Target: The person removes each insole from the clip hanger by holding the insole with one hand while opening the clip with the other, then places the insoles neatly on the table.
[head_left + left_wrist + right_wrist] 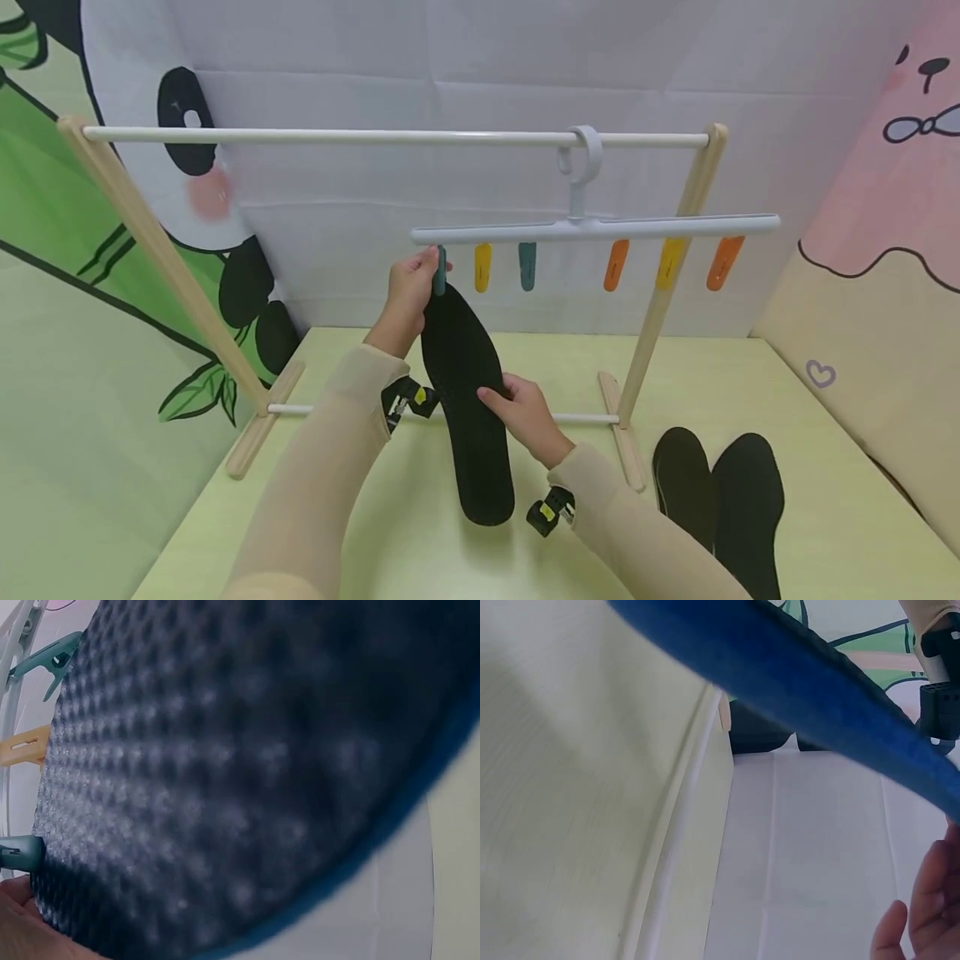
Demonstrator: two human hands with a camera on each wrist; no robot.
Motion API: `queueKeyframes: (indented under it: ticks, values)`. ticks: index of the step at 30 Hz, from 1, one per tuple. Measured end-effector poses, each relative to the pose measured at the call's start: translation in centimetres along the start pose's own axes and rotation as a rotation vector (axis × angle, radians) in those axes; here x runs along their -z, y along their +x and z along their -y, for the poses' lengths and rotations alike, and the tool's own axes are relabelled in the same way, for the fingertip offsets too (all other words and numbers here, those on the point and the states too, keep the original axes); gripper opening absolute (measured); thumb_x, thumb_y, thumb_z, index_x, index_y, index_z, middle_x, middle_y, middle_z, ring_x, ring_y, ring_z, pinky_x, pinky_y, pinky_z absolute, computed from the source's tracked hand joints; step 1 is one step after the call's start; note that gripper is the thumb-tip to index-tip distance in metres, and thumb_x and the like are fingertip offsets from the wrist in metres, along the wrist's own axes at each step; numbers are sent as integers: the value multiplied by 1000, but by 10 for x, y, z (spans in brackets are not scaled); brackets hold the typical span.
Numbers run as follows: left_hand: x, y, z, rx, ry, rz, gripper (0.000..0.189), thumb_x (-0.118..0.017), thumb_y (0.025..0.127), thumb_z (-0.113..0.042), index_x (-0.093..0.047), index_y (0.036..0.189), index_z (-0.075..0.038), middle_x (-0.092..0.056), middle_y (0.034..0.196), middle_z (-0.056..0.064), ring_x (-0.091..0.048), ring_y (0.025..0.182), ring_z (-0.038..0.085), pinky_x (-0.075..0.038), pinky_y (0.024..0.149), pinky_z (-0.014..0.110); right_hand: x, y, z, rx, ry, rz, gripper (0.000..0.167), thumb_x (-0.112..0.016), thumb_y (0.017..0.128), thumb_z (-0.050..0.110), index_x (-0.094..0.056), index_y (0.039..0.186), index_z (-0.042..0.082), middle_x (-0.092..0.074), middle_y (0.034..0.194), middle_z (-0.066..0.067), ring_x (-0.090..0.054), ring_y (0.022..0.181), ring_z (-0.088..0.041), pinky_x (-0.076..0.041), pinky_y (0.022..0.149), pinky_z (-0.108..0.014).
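Note:
A black shoe insole [467, 392] hangs lengthwise between my hands, its tip up at the teal clip [439, 273] on the left end of a white clip hanger [525, 232]. My left hand [405, 293] pinches that clip beside the insole's tip. With thumb on the face and fingers behind, my right hand [528, 417] holds the insole's right edge about midway down. A bumpy dark surface of the insole [187, 765] fills the left wrist view. Its blue edge [795, 697] crosses the right wrist view.
The hanger hooks over the top rod [337, 136] of a wooden rack [176, 275]. Several other clips hang along it, including a yellow clip [482, 268] and an orange clip [617, 265]. Two more insoles [750, 500] lie on the table [832, 433] at the right.

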State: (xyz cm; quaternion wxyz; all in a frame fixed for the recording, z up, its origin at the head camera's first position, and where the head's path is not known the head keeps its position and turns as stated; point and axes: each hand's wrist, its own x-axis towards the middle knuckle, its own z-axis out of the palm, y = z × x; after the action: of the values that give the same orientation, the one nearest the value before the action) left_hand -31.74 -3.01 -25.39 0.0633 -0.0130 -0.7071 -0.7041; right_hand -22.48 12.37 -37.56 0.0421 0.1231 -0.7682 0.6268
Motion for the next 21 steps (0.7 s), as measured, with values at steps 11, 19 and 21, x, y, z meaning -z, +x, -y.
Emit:
queueKeyframes:
  ticks: [11,19,21]
  values:
    - [0,-6,2,23,-18,-32,42,-46,103,-27,-63,112,11,-58,116,14,-41,107,18,-32,92,30,1,-8,-4,-11,41,24,23,-59,95,10,-62,104,-11,-68,97,-18,-63,85,-18,-51,80,-32]
    - [-8,-10,3,14,-50,-64,40,-48,102,-25,-65,108,11,-60,112,15,-42,99,16,-33,82,24,3,-12,-6,-17,54,-4,22,-60,94,9,-63,103,-12,-68,95,-18,-63,83,-16,-51,79,-31]
    - [-9,-10,2,6,-52,-67,40,-48,102,-25,-65,107,11,-60,112,16,-42,98,16,-32,82,25,3,-13,-5,-14,59,-5,22,-60,94,8,-62,103,-12,-68,95,-18,-63,82,-15,-51,78,-31]
